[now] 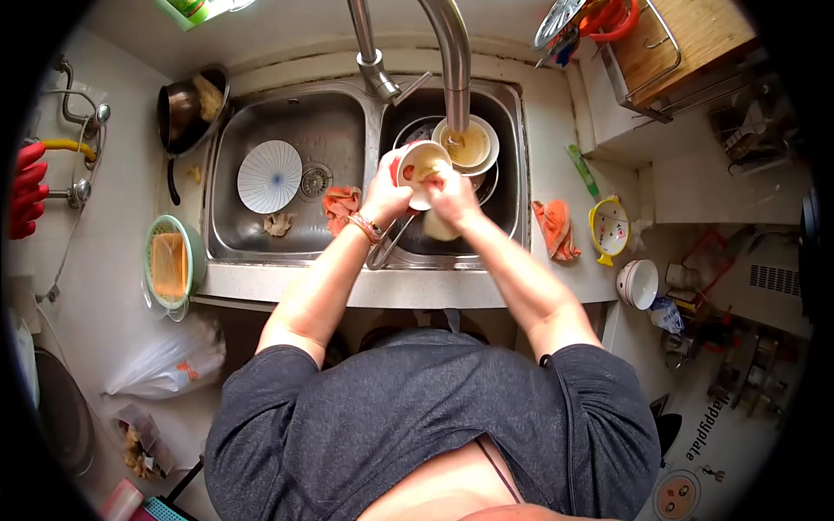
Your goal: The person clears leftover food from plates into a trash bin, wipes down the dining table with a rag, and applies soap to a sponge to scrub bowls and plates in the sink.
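Over the right sink basin, my left hand [387, 191] holds a small white bowl [424, 156], tilted so its inside shows. My right hand [450, 195] is at the bowl's right edge, its fingers bent at the opening; whether they hold something is hidden. Just behind, a stack of light bowls [478, 146] sits in the right basin under the faucet [456, 104], with a dark pan partly covered beneath. A striped white plate [269, 177] lies in the left basin, near an orange cloth [340, 207].
Left of the sink are a dark pan [178, 117] and a green basket [197, 252]. On the right counter lie another orange cloth [556, 227], a green-handled tool [582, 169], a yellow-rimmed dish [610, 227] and a white bowl [641, 285].
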### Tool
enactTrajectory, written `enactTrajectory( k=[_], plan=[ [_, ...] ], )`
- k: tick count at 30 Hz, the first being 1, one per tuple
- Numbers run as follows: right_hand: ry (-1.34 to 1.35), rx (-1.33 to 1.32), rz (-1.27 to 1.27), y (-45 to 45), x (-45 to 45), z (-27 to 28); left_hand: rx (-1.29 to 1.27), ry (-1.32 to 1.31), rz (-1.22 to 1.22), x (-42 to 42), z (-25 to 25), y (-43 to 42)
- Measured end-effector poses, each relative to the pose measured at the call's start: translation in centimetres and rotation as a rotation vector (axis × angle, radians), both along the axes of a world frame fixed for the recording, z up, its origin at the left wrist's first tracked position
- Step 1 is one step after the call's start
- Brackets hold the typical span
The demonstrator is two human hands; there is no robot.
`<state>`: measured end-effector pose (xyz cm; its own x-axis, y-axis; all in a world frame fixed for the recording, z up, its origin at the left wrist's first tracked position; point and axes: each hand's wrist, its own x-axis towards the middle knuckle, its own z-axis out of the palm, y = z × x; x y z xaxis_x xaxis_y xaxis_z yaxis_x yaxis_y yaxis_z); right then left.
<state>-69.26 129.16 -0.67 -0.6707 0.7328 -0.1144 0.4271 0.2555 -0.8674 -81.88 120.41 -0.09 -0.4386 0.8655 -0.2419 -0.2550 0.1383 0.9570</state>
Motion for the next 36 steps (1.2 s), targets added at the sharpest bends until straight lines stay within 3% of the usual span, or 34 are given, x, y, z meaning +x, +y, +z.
enactTrajectory(
  k=[1,2,3,4,5,6,8,10,11,12,14,16,17,18,20,22,24,26,27,28,30,32,33,34,36],
  plan=[
    [0.046,-0.154,-0.115,-1.0,-0.7,-1.7,0.101,0.148,0.040,-0.1,-2.8,0.5],
    [0.070,-0.270,-0.169,-1.7,-1.3,-1.7,0.198,0.294,0.077,0.5,-2.3,0.9],
    [0.026,-0.219,-0.088,-0.8,-1.0,-1.4,-0.018,0.159,0.130,1.6,0.8,0.6],
    [-0.018,-0.171,-0.006,0.7,-0.4,-1.0,-0.030,0.174,0.023,0.5,-1.0,0.7],
    [-0.013,0.137,0.203,3.1,0.2,-1.6,-0.166,0.100,-0.112,0.0,1.0,0.8],
    [-0.269,0.413,0.367,4.2,0.5,0.6,-0.305,0.020,-0.247,-0.3,3.3,0.7],
    [-0.090,0.292,0.221,3.4,0.5,0.9,-0.337,-0.056,-0.260,-0.7,4.4,1.1],
    [-0.023,-0.018,-0.033,1.7,0.1,-1.2,-0.143,-0.105,-0.011,0.8,2.6,1.4],
    [-0.009,-0.006,-0.085,1.0,-0.4,-2.0,-0.069,-0.008,0.113,1.8,2.0,1.6],
    [0.004,0.004,-0.138,0.7,-0.6,-2.9,-0.098,0.029,0.083,1.9,1.4,1.5],
    [-0.073,0.101,0.154,4.1,0.5,-2.2,-0.187,-0.068,-0.082,0.9,2.3,1.3],
    [-0.067,0.372,0.303,4.9,0.9,0.1,-0.301,-0.116,-0.304,-0.8,3.0,1.4],
    [-0.136,0.259,0.170,3.8,0.7,0.3,-0.264,-0.114,-0.261,-0.5,3.0,1.1],
    [-0.001,0.144,0.003,2.6,0.4,-1.0,-0.207,-0.099,-0.217,-0.5,3.2,1.7],
    [0.022,-0.025,-0.245,0.1,-0.6,-2.6,-0.044,0.054,0.038,1.8,2.1,2.1],
    [0.004,-0.007,-0.047,2.5,0.1,-3.1,-0.002,0.004,0.059,2.0,1.1,1.7],
    [0.030,0.463,0.274,5.1,1.3,-0.9,-0.198,-0.036,-0.284,0.1,3.2,1.4],
    [-0.090,0.263,0.105,3.4,1.3,0.6,-0.229,-0.056,-0.297,-0.6,2.9,1.6],
    [-0.044,0.099,-0.048,1.9,1.1,0.3,-0.184,-0.041,-0.189,0.3,3.3,1.5],
    [0.008,-0.065,-0.196,0.6,0.6,-0.9,-0.084,0.108,-0.067,1.1,0.5,1.8],
    [0.077,-0.130,-0.192,0.3,0.1,-2.0,-0.067,0.221,0.056,2.4,0.4,1.4],
    [-0.019,0.030,-0.016,2.8,0.7,-2.9,-0.071,0.047,-0.014,1.8,0.4,1.3],
    [-0.120,0.214,0.162,4.4,1.3,-2.2,-0.177,0.023,-0.175,1.1,1.4,1.3],
    [-0.240,0.457,0.285,4.2,2.1,2.0,-0.283,-0.004,-0.334,0.3,3.0,1.2],
    [-0.385,0.751,0.621,5.6,2.2,1.9,-0.404,-0.211,-0.498,-1.1,3.4,1.0]
  ],
)
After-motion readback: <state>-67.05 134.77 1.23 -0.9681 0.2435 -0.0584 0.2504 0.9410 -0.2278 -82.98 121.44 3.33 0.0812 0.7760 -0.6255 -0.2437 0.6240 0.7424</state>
